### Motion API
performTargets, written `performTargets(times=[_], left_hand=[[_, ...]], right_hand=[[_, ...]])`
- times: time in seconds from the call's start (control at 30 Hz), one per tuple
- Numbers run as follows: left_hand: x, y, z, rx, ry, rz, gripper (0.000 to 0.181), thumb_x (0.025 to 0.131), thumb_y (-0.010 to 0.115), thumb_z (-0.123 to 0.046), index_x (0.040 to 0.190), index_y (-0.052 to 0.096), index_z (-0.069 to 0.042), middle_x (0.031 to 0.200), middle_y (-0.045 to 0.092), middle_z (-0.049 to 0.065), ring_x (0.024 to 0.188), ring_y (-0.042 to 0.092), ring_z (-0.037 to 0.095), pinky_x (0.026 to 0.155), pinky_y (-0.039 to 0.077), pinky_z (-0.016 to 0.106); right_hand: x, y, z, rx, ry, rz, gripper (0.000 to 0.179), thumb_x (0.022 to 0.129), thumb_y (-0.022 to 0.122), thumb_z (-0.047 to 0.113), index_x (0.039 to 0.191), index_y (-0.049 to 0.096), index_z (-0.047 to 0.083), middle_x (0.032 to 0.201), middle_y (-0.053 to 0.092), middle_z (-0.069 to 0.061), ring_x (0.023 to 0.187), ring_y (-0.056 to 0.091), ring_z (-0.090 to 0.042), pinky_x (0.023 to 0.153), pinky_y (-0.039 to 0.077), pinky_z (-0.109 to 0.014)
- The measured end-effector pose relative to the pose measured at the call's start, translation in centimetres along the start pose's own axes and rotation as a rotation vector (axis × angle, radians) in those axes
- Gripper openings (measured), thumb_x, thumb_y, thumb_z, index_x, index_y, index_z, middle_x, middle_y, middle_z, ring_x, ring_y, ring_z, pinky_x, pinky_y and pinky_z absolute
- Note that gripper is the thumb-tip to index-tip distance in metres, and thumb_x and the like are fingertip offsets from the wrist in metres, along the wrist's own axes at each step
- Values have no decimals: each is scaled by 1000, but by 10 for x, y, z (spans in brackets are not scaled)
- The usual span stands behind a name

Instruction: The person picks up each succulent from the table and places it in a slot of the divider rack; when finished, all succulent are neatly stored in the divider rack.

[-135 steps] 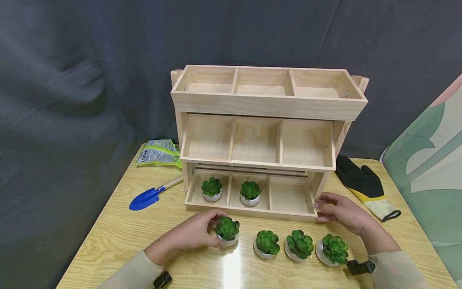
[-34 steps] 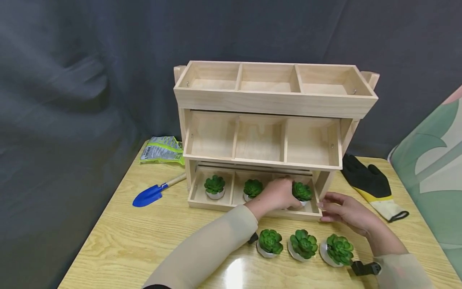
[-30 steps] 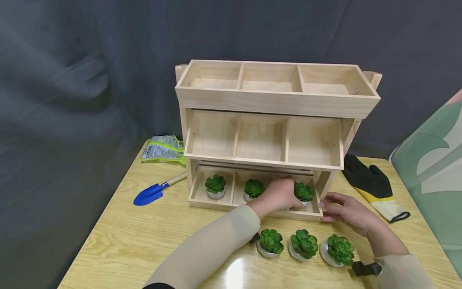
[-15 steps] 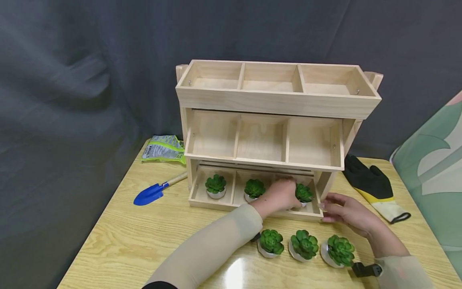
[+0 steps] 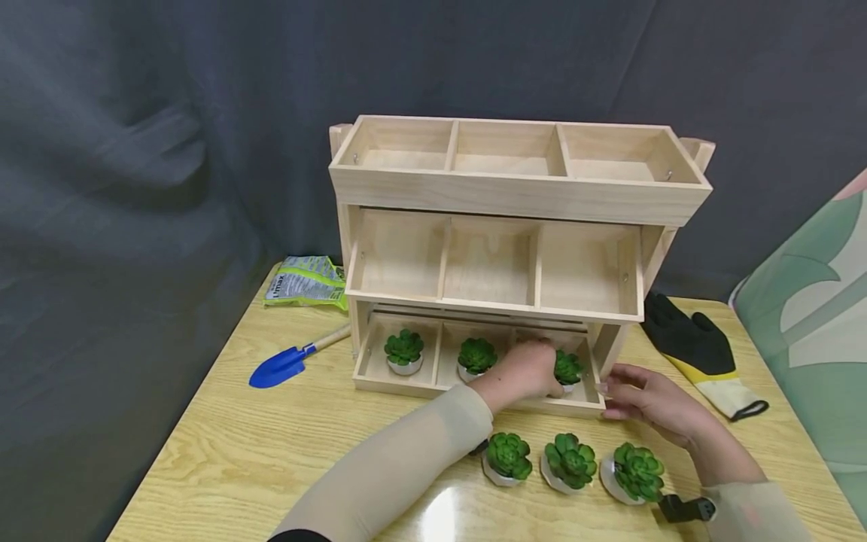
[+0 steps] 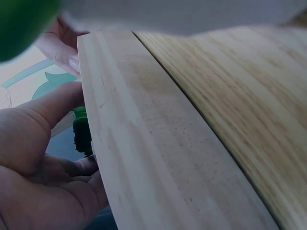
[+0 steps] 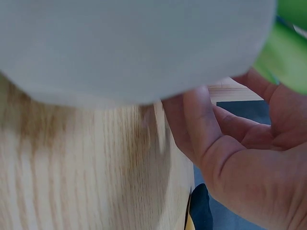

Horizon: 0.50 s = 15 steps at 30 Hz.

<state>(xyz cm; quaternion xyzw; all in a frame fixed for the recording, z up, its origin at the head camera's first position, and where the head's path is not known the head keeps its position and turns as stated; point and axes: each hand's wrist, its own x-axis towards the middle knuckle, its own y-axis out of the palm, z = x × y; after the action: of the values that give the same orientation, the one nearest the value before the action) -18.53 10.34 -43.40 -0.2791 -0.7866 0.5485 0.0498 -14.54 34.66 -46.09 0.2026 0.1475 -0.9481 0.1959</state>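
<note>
My left hand (image 5: 524, 370) reaches into the right compartment of the wooden shelf's bottom tray (image 5: 400, 387). Its thumb and fingers grip a small potted succulent (image 5: 567, 366) with a white pot; the hand covers part of the pot. In the left wrist view, the tray's front board (image 6: 144, 129) hides most of that succulent (image 6: 81, 132). At the tray's right end, my right hand (image 5: 653, 401) rests its fingertips against the wood by the corner. Two other succulents stand in the tray, one in the left compartment (image 5: 404, 348) and one in the middle (image 5: 476, 356).
Several potted succulents, including a middle one (image 5: 570, 461), line the table before the shelf. A blue trowel (image 5: 279, 367) and a green-and-grey bag (image 5: 306, 281) lie left, a black-and-yellow glove (image 5: 698, 346) right. The middle tier (image 5: 491, 265) and top tier (image 5: 518, 192) overhang the bottom tray.
My left hand has carried the succulent from the table into the bottom right compartment, lately shifting it slightly toward the tray's front. The right hand has stayed at the tray's end.
</note>
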Motion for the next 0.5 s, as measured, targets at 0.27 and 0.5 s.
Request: performTargets(times=[0.27, 0.5], left_hand=[[-2, 1, -1, 36, -5, 4, 48, 95, 79, -49, 62, 59, -20, 78, 63, -4, 70, 55, 12, 66, 46, 25], [-2, 0, -1, 34, 7, -12, 36, 94, 79, -51, 82, 74, -17, 113, 72, -5, 84, 62, 11, 75, 53, 25]], right_hand=[[-1, 1, -1, -5, 3, 0, 79, 114, 53, 24, 165, 8, -16, 162, 26, -46, 112, 73, -12, 96, 66, -35], [0, 0, -1, 0, -5, -2, 78, 114, 53, 23, 165, 8, -16, 162, 27, -47, 110, 74, -12, 96, 66, -35]])
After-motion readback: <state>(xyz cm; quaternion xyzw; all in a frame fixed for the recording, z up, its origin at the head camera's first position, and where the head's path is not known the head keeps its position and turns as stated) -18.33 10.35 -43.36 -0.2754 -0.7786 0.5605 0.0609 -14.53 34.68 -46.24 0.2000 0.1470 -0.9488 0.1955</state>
